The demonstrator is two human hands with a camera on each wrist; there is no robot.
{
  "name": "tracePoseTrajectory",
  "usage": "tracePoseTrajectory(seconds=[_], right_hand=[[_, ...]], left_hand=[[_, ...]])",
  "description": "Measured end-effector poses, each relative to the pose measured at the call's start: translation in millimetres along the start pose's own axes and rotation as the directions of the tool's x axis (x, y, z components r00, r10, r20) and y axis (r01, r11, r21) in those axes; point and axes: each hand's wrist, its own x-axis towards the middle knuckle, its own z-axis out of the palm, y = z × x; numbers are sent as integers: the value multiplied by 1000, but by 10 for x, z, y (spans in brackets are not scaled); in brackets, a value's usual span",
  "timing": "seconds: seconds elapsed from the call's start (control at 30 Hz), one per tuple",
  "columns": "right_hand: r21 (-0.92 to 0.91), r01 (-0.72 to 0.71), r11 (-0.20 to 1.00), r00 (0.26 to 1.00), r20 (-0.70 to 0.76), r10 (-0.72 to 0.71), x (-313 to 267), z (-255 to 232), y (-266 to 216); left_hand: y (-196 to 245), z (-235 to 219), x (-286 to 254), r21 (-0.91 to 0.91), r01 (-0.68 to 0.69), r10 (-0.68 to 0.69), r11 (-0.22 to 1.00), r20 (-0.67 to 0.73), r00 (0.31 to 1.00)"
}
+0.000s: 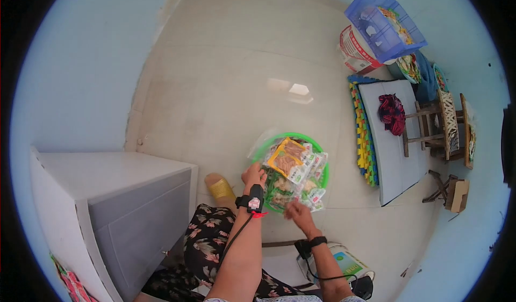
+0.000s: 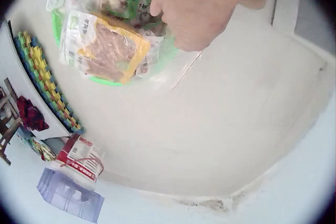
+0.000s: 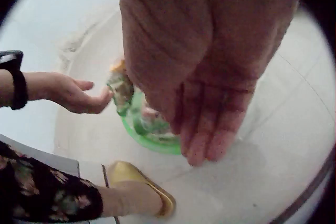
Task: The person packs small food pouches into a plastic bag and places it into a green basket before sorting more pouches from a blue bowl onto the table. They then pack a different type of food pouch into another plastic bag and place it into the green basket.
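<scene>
Here, a person's left hand rests its fingertips on the sealed snack packets heaped in a green basket on the tiled floor; whether the fingers actually pinch a packet cannot be told. The right hand hovers at the basket's near edge, fingers straight and relaxed, holding nothing. An orange-edged packet lies on top of the pile. A gold slipper sits just beside the basket, next to a white cabinet. Well apart, by the wall, stand a blue crate, a colourful foam mat and a wooden stool.
</scene>
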Motion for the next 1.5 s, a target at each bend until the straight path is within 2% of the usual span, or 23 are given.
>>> tracePoseTrajectory(seconds=[0.03, 0.1, 0.13, 0.17, 0.23, 0.33, 0.43, 0.53, 0.63, 0.73, 0.83, 0.93, 1.03, 1.13, 1.17, 1.23, 1.33, 1.43, 1.5], right_hand=[[70, 99, 993, 984, -154, -87, 79, 7, -262], [-145, 173, 974, 935, -287, -209, 343, -145, -730], [-338, 262, 904, 876, -309, -370, 558, -231, -791], [-519, 328, 789, 799, -292, -525, 768, -313, -835], [-712, 327, 621, 749, -205, -630, 1076, -406, -1014], [-809, 291, 511, 794, -94, -601, 1574, -509, -952], [-820, 169, 546, 890, -111, -442, 1853, -495, -941], [-778, -4, 628, 950, -200, -242, 1710, -386, -1146], [-757, 49, 652, 951, -164, -261, 1694, -447, -1138], [-590, -15, 807, 986, -144, -87, 1686, -606, -1030], [-225, 32, 974, 998, 52, -20, 1594, -743, -917], [-25, 151, 988, 988, 20, -151, 1416, -776, -817], [58, 222, 973, 975, -10, -222, 1439, -732, -698], [-187, 208, 960, 958, -158, -238, 1536, -608, -695], [-229, 227, 947, 937, -212, -276, 1552, -548, -687], [-309, 265, 913, 881, -307, -360, 1630, -398, -676], [-378, 406, 832, 770, -349, -534, 1653, -298, -568], [-435, 411, 801, 684, -434, -586, 1491, -238, -455], [-268, 436, 859, 737, -441, -512, 1341, -225, -406]], left_hand=[[-4, 1, 72, 33, 94, -95, 995, 5, 996], [-45, 82, -15, 69, 148, -148, 987, 0, 989], [-81, 130, -104, 85, 176, -176, 981, -4, 984], [-126, 169, -196, 96, 171, -172, 981, 2, 985], [-137, 232, -417, 120, 155, -157, 981, 12, 987], [-36, 290, -630, 184, 118, -118, 976, -12, 993], [77, 291, -640, -36, 166, -166, 985, 19, 986], [56, 257, -564, -82, 173, -165, 981, 99, 981], [-8, 233, -472, -39, 148, -145, 988, 62, 987], [-98, 140, -448, -81, 52, -42, 995, 121, 992], [-107, 81, -459, -145, 107, -77, 984, 202, 976], [-99, 81, -482, -174, 126, -86, 977, 221, 971], [-94, 112, -518, -150, 72, -38, 986, 221, 975], [-81, 113, -481, -86, 24, -1, 996, 264, 965], [-70, 121, -535, -42, -11, 21, 999, 228, 973], [-43, 127, -637, 46, -87, 79, 995, 156, 985], [-39, 42, -642, 59, -217, 210, 974, 112, 971], [158, 22, -797, 112, -236, 225, 965, 103, 969], [301, 101, -867, 151, -272, 213, 950, 321, 923]])
